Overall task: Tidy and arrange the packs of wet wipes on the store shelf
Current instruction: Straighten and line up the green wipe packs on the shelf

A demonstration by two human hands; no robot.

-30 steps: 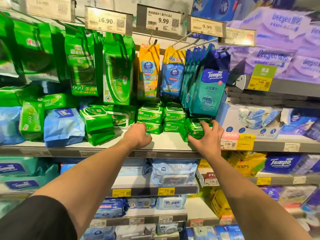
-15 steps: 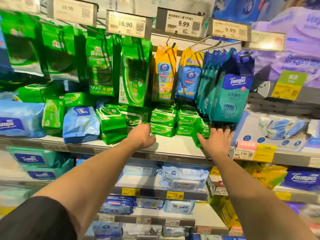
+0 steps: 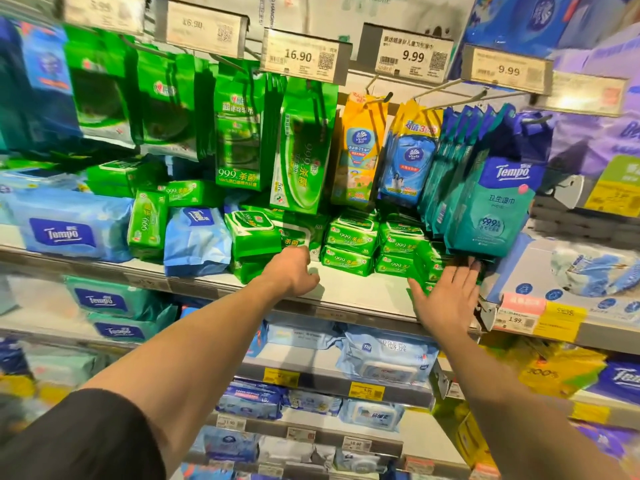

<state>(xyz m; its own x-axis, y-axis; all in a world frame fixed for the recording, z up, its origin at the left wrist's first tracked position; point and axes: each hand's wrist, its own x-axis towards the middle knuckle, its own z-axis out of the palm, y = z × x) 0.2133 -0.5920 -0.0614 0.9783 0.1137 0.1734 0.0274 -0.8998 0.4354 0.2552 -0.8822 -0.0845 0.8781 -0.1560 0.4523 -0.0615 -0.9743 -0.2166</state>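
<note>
Green packs of wet wipes sit stacked in twos at the back of the white store shelf. Left hand, loosely curled and holding nothing, rests before them. Right hand lies open, fingers spread, fingertips against the rightmost green stack.

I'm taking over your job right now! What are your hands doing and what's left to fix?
Left hand: loosely curled, holding nothing, on the shelf by the tilted green pack.
Right hand: open, flat against the green packs under the hanging Tempo packs.
Done: two neat small green stacks in the middle.
Left: straighten the tilted pack and the jumbled packs further left.
</note>
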